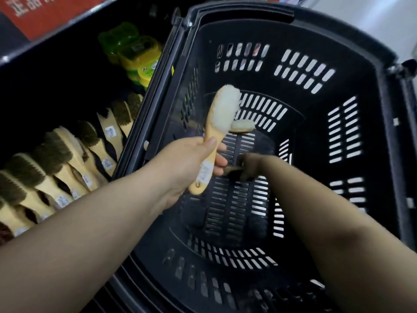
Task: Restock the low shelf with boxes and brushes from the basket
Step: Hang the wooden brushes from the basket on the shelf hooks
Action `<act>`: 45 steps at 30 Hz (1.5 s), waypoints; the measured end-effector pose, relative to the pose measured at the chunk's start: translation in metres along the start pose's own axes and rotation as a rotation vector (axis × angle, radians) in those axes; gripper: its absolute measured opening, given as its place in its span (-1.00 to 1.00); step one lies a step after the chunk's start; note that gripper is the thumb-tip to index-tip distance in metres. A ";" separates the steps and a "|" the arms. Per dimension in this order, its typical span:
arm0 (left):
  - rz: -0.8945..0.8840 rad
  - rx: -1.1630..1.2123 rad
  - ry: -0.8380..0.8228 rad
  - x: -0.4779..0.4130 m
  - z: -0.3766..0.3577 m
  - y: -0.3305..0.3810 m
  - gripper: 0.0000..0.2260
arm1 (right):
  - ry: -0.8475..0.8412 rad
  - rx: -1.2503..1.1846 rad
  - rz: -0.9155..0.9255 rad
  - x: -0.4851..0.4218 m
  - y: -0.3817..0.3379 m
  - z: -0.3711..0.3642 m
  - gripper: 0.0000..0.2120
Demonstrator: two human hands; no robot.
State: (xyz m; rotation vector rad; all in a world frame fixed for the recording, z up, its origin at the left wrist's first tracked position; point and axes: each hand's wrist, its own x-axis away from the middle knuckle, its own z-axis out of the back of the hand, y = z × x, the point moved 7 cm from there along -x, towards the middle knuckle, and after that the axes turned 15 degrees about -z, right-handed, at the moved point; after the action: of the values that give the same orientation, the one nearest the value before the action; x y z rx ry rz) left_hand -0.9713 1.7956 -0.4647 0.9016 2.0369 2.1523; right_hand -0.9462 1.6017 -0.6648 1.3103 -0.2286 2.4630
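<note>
Over the black basket (370, 71), the left hand (185, 168) is gripping a white-bristled brush (222, 114), its fingers wrapped round the wooden handle. Down on the basket floor, the right hand (253, 164) is curling its fingers round a dark-bristled brush (233, 175). A second white brush (243, 125) is lying farther in. On the low shelf (56, 86) at left, shelved brushes (63, 159) are standing in a row, with green boxes (130, 50) beyond.

White-bristle brush (225, 109) held upright over black basket (372, 86).

a shop: shopping basket (383, 71) beside shelf (67, 91) of tagged brushes (67, 168).
</note>
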 end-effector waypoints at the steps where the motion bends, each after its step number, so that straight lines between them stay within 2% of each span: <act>1: -0.006 -0.004 -0.009 0.001 -0.001 0.001 -0.77 | -0.167 -0.099 0.038 0.015 -0.001 0.004 -0.77; 3: -0.010 -0.050 -0.020 0.002 -0.002 0.003 -0.82 | -0.391 -0.235 0.119 0.048 -0.003 0.025 -0.73; 5: -0.012 -0.110 -0.007 0.001 -0.001 0.003 -0.89 | -0.556 -0.271 0.186 0.085 -0.005 0.050 -0.68; 7: 0.004 -0.122 0.000 0.002 -0.001 0.003 -0.89 | -0.683 -0.313 0.311 0.121 -0.013 0.073 -0.66; 8: 0.023 -0.113 -0.017 0.003 -0.003 0.003 -0.89 | -0.695 -0.348 0.383 0.137 -0.018 0.085 -0.65; 11: 0.074 -0.056 -0.117 0.008 -0.010 0.002 -0.90 | -0.517 -0.479 0.591 0.175 -0.029 0.118 -0.60; 14: 0.110 0.119 -0.227 0.015 -0.021 0.007 -0.89 | -0.349 -0.580 0.728 0.201 -0.030 0.138 -0.55; 20: 0.061 0.124 -0.207 0.015 -0.017 0.011 -0.72 | -0.163 -0.565 0.758 0.202 -0.025 0.147 -0.44; 24: 0.080 0.123 -0.220 0.014 -0.015 0.008 -0.67 | -0.188 -0.723 0.783 0.183 -0.024 0.143 -0.42; 28: 0.100 0.156 -0.198 0.012 -0.013 0.002 -0.67 | -0.332 -0.959 0.815 0.149 -0.023 0.123 -0.53; 30: 0.103 0.113 -0.143 0.009 -0.010 -0.001 -0.72 | -0.398 -1.076 0.869 0.132 -0.022 0.113 -0.50; 32: 0.094 -0.002 -0.091 0.007 -0.006 -0.005 -0.76 | -0.410 -1.339 0.779 0.099 -0.015 0.108 -0.48; 34: 0.076 -0.188 -0.058 0.006 -0.002 -0.008 -0.76 | -0.245 -1.555 0.473 0.051 0.001 0.100 -0.56; 35: 0.068 -0.245 -0.040 0.006 0.000 -0.009 -0.76 | -0.108 -1.522 0.297 0.031 0.009 0.093 -0.63; 36: 0.068 -0.268 -0.024 0.006 0.002 -0.009 -0.76 | 0.014 -1.372 0.138 0.015 0.013 0.087 -0.68; 38: 0.074 -0.286 -0.009 0.006 0.004 -0.009 -0.78 | 0.163 -0.959 -0.041 -0.010 0.013 0.077 -0.64; 42: 0.052 -0.317 -0.029 0.008 0.002 -0.004 -0.83 | 0.360 -0.499 -0.138 -0.045 -0.005 0.078 -0.39; 45: 0.028 -0.326 -0.029 0.006 0.001 -0.003 -0.84 | 0.394 -0.240 -0.157 -0.062 -0.015 0.077 -0.34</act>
State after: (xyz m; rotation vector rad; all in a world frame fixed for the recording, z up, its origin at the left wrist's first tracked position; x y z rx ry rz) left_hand -0.9771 1.7997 -0.4655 0.9119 1.5995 2.3731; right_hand -0.8489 1.5789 -0.6731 0.7004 -0.2972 2.4081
